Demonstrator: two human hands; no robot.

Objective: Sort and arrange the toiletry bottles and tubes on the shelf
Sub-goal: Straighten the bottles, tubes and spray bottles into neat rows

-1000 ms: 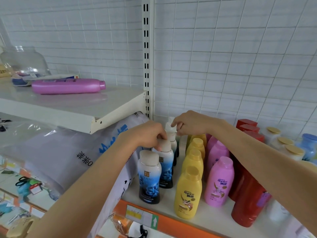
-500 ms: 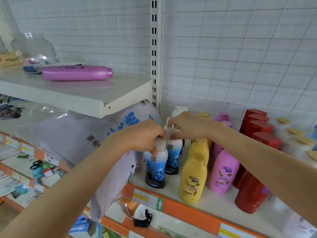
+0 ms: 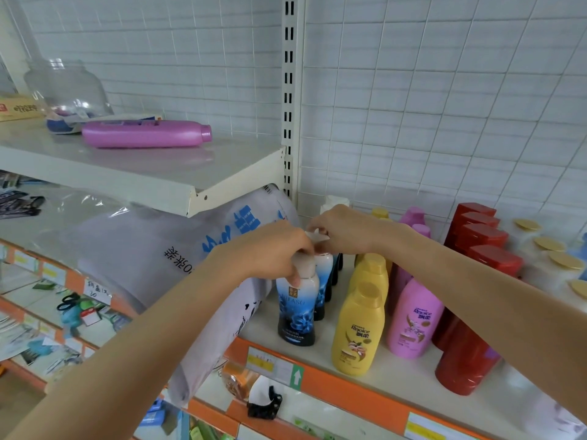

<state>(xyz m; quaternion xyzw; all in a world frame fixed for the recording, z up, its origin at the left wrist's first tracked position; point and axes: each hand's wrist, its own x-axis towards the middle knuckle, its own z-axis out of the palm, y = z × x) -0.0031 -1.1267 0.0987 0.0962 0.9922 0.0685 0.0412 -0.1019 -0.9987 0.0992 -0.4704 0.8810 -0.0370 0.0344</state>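
two hands work the blue bottle row at the shelf's point(image 3: 394, 381) left end: left hand point(image 3: 270, 252) grips the front blue bottle's point(image 3: 297, 308) neck, right hand point(image 3: 341, 231) pinches the white pump point(image 3: 317, 238) behind; rigid, slick, likely top-heavy plastic, best held low.

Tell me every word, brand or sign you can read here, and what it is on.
"Rejoice": yellow bottle.
"Rejoice": pink bottle.
Brand on blue bottle: partly readable, ending "ASO".
White up arrow on green: shelf-edge tag.
Chinese print on plastic bag, cardboard box, handwritten tag: not readable.

bulging bag point(image 3: 190, 258) left, yellow bottles point(image 3: 359, 328) right
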